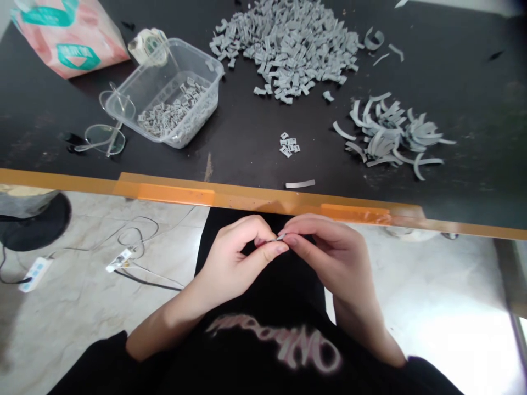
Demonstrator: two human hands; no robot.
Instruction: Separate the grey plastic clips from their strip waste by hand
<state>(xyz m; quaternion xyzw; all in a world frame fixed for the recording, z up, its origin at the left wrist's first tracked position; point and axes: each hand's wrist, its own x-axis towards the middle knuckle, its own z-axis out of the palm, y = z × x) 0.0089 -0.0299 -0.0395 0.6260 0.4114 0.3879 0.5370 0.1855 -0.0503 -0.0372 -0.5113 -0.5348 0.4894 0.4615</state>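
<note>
My left hand (242, 252) and my right hand (333, 249) meet in front of my body, just off the table's edge. Between their thumbs and forefingers they pinch one small grey piece (281, 237); most of it is covered by the fingertips. On the table beyond them lies a short grey strip (300, 184). A little farther back is a small cluster of light grey clips (290, 145). To the right sits a loose heap of curved grey strips (387, 134).
A large pile of grey pieces (288, 46) covers the table's back middle. At left stand a clear plastic tub (164, 90) partly filled with small clips, eyeglasses (105, 139) and a pink bag (74, 35). Orange tape (177, 193) runs along the front edge. Power strips (37, 273) and cables lie on the floor.
</note>
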